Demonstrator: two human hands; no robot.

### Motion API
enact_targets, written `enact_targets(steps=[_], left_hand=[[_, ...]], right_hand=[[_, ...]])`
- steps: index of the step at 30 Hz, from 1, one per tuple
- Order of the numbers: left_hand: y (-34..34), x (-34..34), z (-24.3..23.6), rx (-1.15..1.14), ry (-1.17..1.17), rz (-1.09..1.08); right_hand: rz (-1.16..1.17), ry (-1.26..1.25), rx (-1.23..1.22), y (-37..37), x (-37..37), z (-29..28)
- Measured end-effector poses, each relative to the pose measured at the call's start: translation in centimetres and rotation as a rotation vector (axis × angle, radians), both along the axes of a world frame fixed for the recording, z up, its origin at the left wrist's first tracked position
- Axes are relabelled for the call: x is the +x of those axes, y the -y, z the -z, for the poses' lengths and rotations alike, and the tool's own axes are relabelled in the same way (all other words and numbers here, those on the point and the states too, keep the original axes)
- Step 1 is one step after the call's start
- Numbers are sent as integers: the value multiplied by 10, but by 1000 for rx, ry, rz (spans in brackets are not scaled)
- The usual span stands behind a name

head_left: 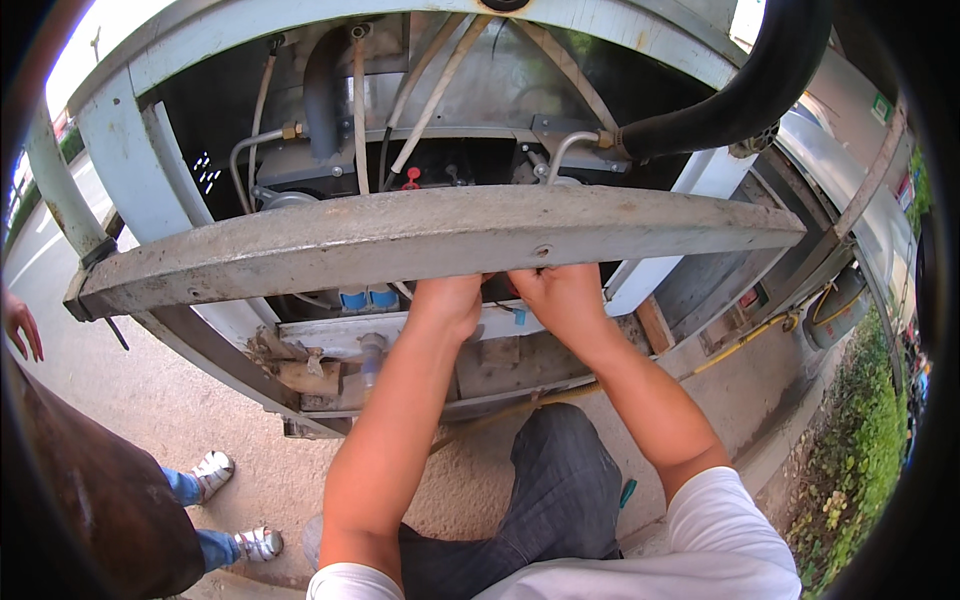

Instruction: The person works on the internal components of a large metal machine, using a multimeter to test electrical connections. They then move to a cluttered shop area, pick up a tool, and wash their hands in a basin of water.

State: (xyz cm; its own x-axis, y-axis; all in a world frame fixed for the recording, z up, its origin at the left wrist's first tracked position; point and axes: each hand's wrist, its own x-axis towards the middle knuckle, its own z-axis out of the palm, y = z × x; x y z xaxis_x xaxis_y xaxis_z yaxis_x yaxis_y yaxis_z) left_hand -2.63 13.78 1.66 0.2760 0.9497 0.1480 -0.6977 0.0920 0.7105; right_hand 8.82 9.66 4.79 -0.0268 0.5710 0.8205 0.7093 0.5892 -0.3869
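My left hand (446, 298) and my right hand (558, 294) reach under a grey metal beam (610, 238) into a machine's open compartment, their fingers mostly hidden by the beam's lower edge. Between them something small and red shows at the fingertips, too hidden to make out. A small blue tab (520, 316) hangs below my right hand. Left of my left hand sit blue cylindrical parts (370, 298) and a clear plastic fitting (372, 356). Above the beam are white hoses (442, 95), metal pipes, a red knob (411, 176) and a thick black hose (725, 115).
A person (70, 480) in a brown apron and silver sandals stands at the left, one hand hanging near the frame (150, 270). A yellow hose (740, 340) runs along the machine's base at right. Plants (850, 430) border the paving at right; a road lies at upper left.
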Motion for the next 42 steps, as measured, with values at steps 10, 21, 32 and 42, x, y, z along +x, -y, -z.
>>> enact_targets(steps=[10,21,32,42], left_hand=[[2,-7,0,-48,-67,29],[-3,0,6,-43,32,-66],[-8,-4,21,-68,59,-10],[-8,-6,25,60,-160,-115]], right_hand=[[-231,508,-225,41,31,1],[-469,-604,-540,19,33,29],[-246,-547,-321,13,18,31],[-152,-496,-216,8,4,33]])
